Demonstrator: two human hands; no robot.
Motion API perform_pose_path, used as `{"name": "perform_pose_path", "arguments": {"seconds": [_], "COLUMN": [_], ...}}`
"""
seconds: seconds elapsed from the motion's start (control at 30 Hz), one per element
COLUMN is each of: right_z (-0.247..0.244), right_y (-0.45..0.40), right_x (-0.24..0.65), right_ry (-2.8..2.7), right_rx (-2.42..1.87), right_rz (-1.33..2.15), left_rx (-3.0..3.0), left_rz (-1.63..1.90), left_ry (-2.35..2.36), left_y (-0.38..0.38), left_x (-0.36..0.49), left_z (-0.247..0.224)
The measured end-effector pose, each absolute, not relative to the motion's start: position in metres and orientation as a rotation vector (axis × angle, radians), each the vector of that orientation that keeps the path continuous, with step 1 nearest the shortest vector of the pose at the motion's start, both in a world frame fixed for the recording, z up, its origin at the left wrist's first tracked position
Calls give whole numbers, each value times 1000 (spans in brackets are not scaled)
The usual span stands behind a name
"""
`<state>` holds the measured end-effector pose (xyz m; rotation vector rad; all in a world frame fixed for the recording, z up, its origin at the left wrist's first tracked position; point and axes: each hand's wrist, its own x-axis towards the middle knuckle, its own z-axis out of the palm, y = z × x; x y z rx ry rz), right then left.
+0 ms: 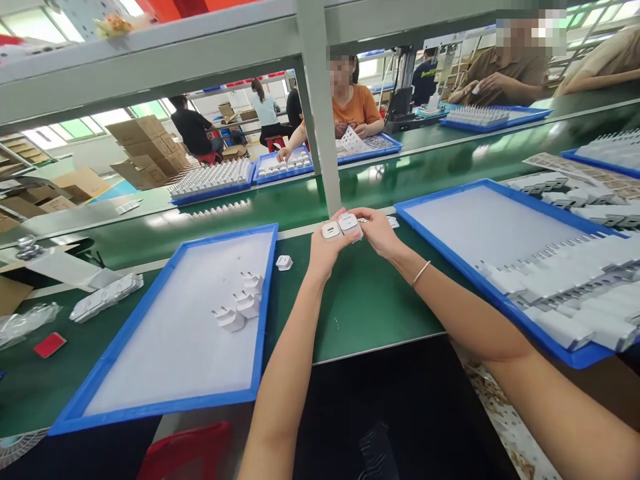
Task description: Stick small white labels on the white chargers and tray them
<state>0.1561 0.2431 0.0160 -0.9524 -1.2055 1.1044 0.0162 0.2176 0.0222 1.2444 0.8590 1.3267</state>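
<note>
Two white chargers (pixel 349 223) show in the head view above the green bench (pixel 375 300), side by side, pinched in the left hand (pixel 324 252). The right hand (pixel 381 233) curls beside them; whether it grips, I cannot tell. Leftward, three plugs (pixel 246 305) stand prongs-up in a blue-rimmed tray (pixel 165 333).

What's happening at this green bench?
A person's left hand and right hand hold two small, white, rounded plastic blocks above the green worktop. Left of them, a blue-rimmed white tray holds a few white plugs, pins up; on the right, a second such tray holds rows of white pieces. Beyond, someone in orange reaches over another tray.
</note>
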Motion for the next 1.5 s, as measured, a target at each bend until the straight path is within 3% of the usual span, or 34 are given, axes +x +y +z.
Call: {"name": "perform_pose_path", "arguments": {"seconds": [0.4,0.7,1.07,1.5], "right_z": [33,45,56,56], "right_y": [213,199,153,143], "right_x": [144,152,139,133], "right_ry": [-1146,-1217,-1430,-1409], "right_rx": [-673,-674,-510,-528], "right_rz": [1089,713,1191,1281], "left_rx": [1327,1888,2120,2153], "left_rz": [1421,2006,2067,1991], "left_ry": [766,972,979,932], "left_y": [170,174,176,180], "left_x": [6,-1,-1,0], "left_z": [36,35,30,27]}}
